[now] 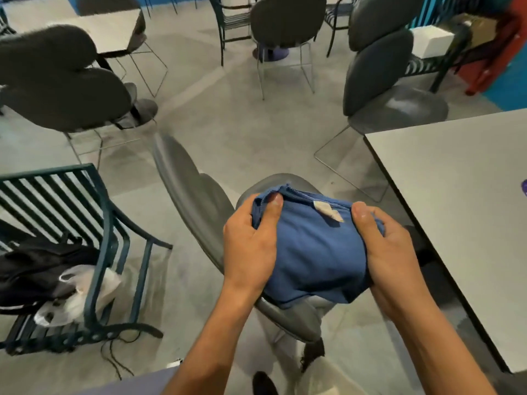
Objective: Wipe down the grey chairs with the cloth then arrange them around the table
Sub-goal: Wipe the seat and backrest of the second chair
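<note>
Left hand point(251, 238) and right hand point(385, 246) grasp folded blue cloth point(310, 252) directly above grey plastic chair seat point(288, 317)

Blue cloth point(309, 252), bunched, white tag on its top edge, sits low centre of frame over the seat of the nearest grey chair point(196, 206). Left hand point(251, 240) grips its left end, right hand point(390, 246) its right end, thumbs on top. That chair's back leans toward upper left. Other grey chairs: two at upper left point(65, 89), one top centre point(288, 21), two at upper right point(379, 69), the nearer just beyond the table point(456, 201) corner. Table: light grey top, dark edge, right side of frame.
</note>
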